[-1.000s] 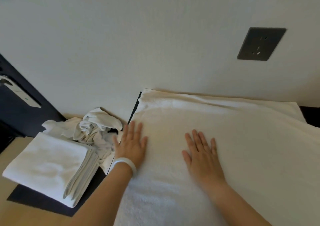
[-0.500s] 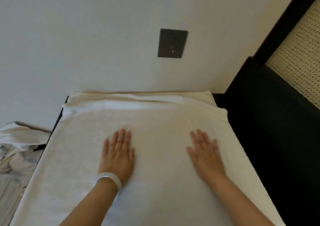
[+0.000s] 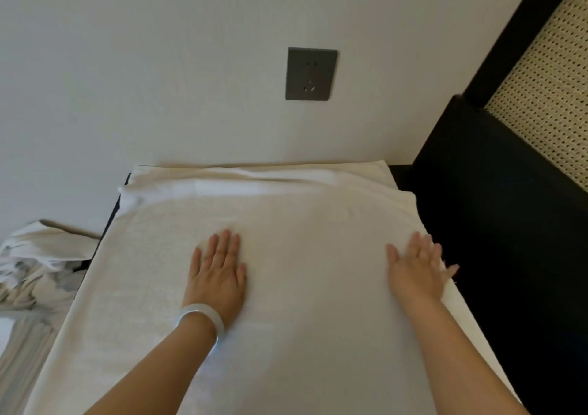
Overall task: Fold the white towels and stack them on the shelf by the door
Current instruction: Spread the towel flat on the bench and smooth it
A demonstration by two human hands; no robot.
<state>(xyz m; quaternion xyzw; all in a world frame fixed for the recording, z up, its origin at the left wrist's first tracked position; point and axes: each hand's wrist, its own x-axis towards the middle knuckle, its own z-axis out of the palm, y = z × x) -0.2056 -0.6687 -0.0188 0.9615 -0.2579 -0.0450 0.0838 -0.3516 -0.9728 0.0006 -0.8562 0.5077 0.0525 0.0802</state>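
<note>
A large white terry towel [image 3: 305, 255] lies spread flat against the pale wall [image 3: 159, 64] – both hands rest on it, fingers straight: the left hand [image 3: 218, 274] mid-towel, the right hand [image 3: 416, 271] at its right edge. A dark grey square socket [image 3: 311, 74] sits above.

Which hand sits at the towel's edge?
The right hand, fingers spread over the right edge of the white towel. The left hand, wearing a pale bangle, lies flat near its middle.
</note>
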